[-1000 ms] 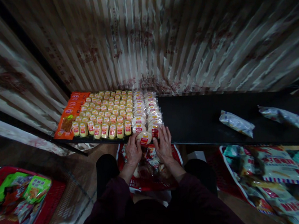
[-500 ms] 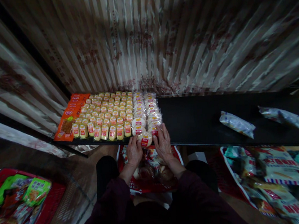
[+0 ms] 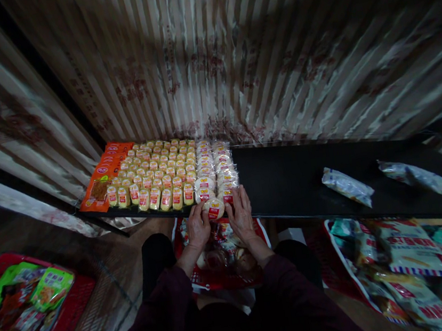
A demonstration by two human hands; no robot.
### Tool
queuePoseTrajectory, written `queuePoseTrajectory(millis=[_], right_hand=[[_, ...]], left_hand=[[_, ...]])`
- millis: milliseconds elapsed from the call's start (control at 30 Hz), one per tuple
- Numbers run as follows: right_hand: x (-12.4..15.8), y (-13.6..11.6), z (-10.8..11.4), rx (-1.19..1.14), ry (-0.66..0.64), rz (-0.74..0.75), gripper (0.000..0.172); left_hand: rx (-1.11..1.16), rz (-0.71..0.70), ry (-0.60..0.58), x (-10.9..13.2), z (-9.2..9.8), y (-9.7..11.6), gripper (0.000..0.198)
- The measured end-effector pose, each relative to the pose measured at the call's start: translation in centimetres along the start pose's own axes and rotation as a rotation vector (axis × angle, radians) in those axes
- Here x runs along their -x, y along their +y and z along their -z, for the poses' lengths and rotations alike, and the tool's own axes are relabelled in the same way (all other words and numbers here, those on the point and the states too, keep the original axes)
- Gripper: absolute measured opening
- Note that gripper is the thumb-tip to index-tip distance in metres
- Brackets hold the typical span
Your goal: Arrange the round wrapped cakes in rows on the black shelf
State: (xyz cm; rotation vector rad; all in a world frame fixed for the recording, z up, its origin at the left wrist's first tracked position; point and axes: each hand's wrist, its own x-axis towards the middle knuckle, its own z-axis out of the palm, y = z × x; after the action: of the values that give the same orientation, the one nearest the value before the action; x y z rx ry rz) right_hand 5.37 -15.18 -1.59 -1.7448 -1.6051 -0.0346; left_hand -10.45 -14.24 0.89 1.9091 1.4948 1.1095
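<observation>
— How many loose bags (image 3: pixel 347 187) on the shelf (image 3: pixel 287 179)?
— Two, centre right. One round packet (image 3: pixel 213 208) mid-frame at the front edge: left hand (image 3: pixel 197 228) curled onto it, right hand (image 3: pixel 242 217) flat-fingered against its other side.

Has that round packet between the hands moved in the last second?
No. The round packet stays at the front edge of the black shelf, against the white packets; only the camera shifted.

One head-worn camera looks forward and steeply down, wide-angled, from close over the black shelf (image 3: pixel 295 178). The striped wall (image 3: pixel 231 51) fills the far field, and the left hand (image 3: pixel 197 227) and right hand (image 3: pixel 241 215) sit near, low centre.
</observation>
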Motion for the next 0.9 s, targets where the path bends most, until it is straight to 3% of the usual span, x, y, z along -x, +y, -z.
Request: queuePoseTrajectory(millis=[200, 367, 467, 633, 733, 900], right_hand=[[0.5, -0.5, 0.6, -0.021, 0.048, 0.007, 0.052], [3.1, -1.9, 1.8, -0.140, 0.121, 0.029, 0.047], [6.0, -2.2, 2.2, -0.251, 0.039, -0.062, 0.044], [10.2, -2.0, 1.6, -0.414, -0.261, -0.380, 0.051], [11.3, -2.0, 0.5, -0.412, -0.428, -0.474, 0.052], [12.9, -1.0, -1.5, -0.489, -0.522, -0.648, 0.045]], left_hand=[[0.006, -0.024, -0.001, 0.4, 0.3, 0.4, 0.032], [0.047, -0.013, 0.000, 2.8, 0.4, 1.1, 0.030], [0.075, 0.054, -0.048, 5.3, 0.2, 0.6, 0.030], [0.061, 0.302, -0.173, 8.9, -0.8, -1.8, 0.032], [0.013, 0.455, -0.275, 9.7, -1.4, -3.0, 0.033], [0.066, 0.594, -0.457, 10.5, -1.8, -4.2, 0.037]])
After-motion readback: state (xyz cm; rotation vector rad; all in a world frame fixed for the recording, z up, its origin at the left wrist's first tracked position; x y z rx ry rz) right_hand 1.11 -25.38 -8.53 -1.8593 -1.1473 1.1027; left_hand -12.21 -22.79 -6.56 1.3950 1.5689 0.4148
